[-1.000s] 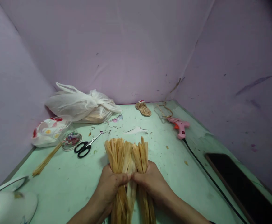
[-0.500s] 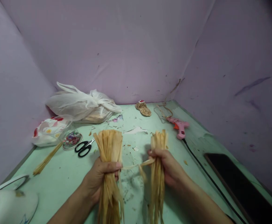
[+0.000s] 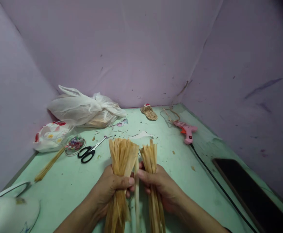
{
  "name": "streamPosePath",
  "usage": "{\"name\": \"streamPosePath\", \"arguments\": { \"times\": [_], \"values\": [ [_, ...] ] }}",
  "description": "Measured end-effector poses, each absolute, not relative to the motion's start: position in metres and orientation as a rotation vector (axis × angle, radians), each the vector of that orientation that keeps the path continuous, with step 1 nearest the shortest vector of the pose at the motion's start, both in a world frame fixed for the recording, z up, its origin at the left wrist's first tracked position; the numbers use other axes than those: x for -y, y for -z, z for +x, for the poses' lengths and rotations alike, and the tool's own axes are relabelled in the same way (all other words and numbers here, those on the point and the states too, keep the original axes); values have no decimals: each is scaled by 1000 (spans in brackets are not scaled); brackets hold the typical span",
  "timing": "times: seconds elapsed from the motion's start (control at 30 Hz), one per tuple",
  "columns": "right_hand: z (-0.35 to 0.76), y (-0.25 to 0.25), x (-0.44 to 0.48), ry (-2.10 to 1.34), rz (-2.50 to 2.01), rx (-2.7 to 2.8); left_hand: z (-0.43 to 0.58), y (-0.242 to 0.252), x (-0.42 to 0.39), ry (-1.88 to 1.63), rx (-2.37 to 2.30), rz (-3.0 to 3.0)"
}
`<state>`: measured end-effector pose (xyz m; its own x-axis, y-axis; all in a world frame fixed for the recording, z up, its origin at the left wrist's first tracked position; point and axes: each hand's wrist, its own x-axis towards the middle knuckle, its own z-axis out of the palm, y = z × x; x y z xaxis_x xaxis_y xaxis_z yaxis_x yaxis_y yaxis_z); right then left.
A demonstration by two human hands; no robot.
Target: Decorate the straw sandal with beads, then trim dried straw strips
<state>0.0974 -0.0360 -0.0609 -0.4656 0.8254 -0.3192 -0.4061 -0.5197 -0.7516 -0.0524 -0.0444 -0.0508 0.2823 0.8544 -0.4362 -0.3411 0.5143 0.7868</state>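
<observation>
My left hand (image 3: pixel 118 184) is closed around a thick bundle of dry tan strips (image 3: pixel 122 157), held upright with its cut ends up. A thinner bundle of the same strips (image 3: pixel 150 157) stands in the grip of my right hand (image 3: pixel 156 178). Between the two bundles a single pale strip (image 3: pixel 136 194) hangs down, close to the fingertips of both hands. The lower ends of both bundles run out of the bottom of the view.
Black scissors (image 3: pixel 88 154), a dish of beads (image 3: pixel 75 145), a thin straw bundle (image 3: pixel 49 165) and a white plastic bag (image 3: pixel 83 106) lie left. A woven piece (image 3: pixel 149 113) sits at the back. Right are a pink glue gun (image 3: pixel 188 131), its cord and a black phone (image 3: pixel 248 194).
Both hands have moved toward each other, bringing the bundles nearly together. The strip that stretched across between them now hangs down. The scissors' blades have come into full view.
</observation>
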Motion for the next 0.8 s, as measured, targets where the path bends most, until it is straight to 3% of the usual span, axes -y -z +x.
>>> {"name": "streamPosePath", "arguments": {
  "times": [0.23,0.43,0.8],
  "values": [
    [98,58,35,-2108,-830,623,-52,52,43,-867,-1067,541],
    [103,55,29,-1839,-1092,553,-53,56,44,-875,-1037,434],
    [93,56,35,-1718,-1248,762,-38,66,57,-914,-917,522]
  ]
}}
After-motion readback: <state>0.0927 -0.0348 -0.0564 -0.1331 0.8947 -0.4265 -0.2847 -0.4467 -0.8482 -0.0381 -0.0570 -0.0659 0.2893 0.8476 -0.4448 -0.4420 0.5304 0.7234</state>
